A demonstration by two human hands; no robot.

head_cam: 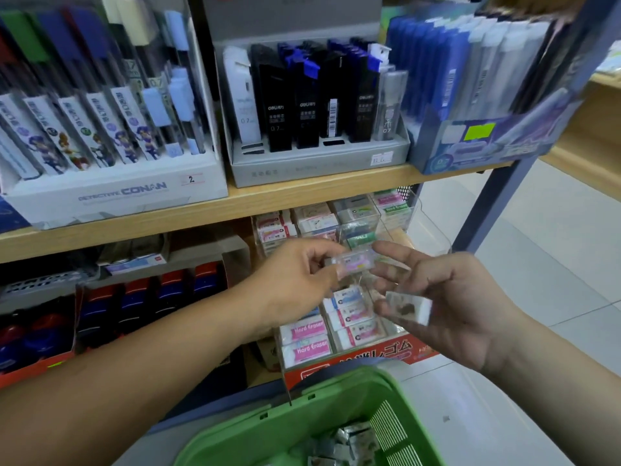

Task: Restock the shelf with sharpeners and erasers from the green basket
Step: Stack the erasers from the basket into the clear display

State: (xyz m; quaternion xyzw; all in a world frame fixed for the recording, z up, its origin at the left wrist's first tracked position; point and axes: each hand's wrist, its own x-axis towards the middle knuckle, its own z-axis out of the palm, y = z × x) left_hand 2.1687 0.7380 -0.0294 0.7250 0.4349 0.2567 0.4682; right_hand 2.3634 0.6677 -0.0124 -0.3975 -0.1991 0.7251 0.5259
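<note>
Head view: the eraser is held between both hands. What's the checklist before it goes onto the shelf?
1. Left hand pinches the wrapped eraser: ok.
2. Right hand clear of that eraser: cannot tell, its fingertips are at the eraser's end and the picture is blurred.
3. Second wrapped piece secure in the right hand: ok, its fingers curl round it.
4. Free slot in the eraser display: cannot tell, the hands hide part of it.
5. Stock left in the green basket: ok, wrapped pieces lie inside.
</note>
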